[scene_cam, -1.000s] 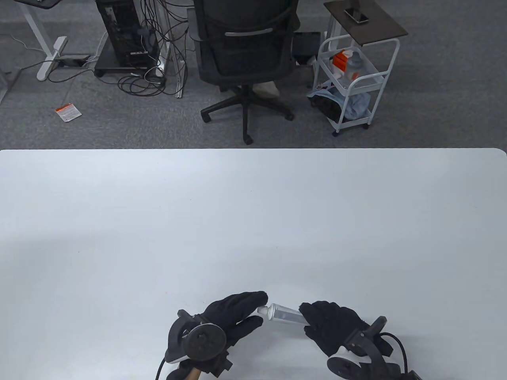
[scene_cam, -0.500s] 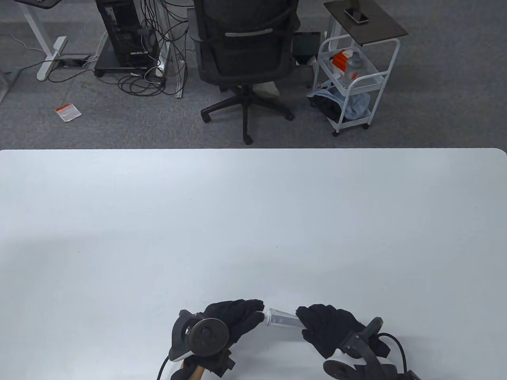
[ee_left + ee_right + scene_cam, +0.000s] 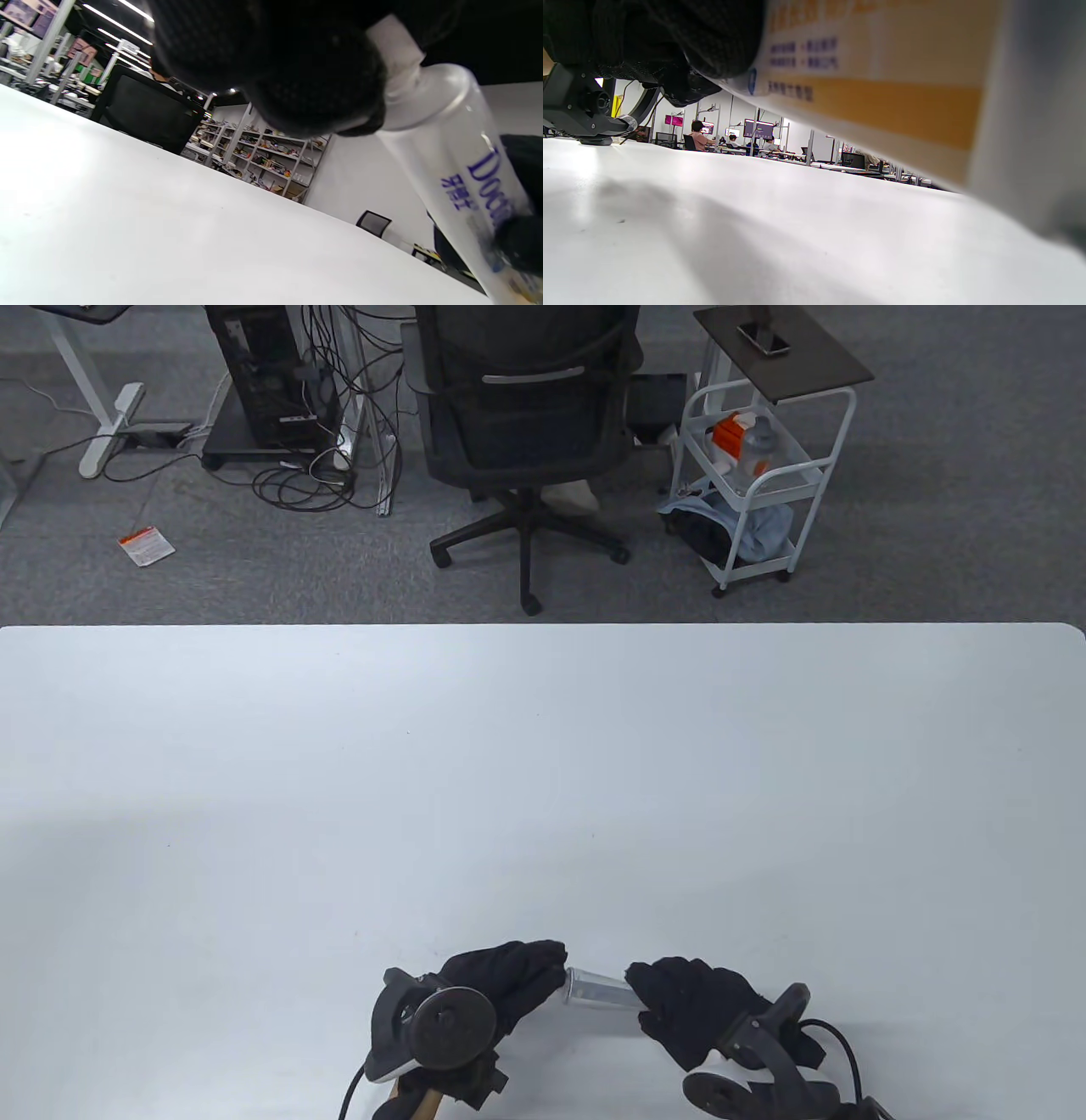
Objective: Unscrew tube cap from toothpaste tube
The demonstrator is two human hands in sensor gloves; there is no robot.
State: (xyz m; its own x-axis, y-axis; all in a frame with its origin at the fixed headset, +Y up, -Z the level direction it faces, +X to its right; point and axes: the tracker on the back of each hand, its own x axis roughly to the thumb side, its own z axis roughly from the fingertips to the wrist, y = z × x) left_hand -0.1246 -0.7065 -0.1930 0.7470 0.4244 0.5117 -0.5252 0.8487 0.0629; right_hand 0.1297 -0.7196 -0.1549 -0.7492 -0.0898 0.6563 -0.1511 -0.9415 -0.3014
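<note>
A clear toothpaste tube with blue lettering is held between my two hands, just above the white table near its front edge. My left hand grips the white cap end. In the left wrist view my fingers wrap the cap, so only its base shows above the tube's shoulder. My right hand holds the tube's body from the right. In the right wrist view the tube's orange-striped tail fills the upper frame beside my right fingers.
Beyond the table's far edge stand an office chair, a white trolley and a computer tower with cables on the carpet. The black tracker on my left hand sits near the table's front edge.
My left fingers have curled closed over the cap, which showed white a second ago. Both hands and the tube have shifted slightly toward the front edge and to the left.
</note>
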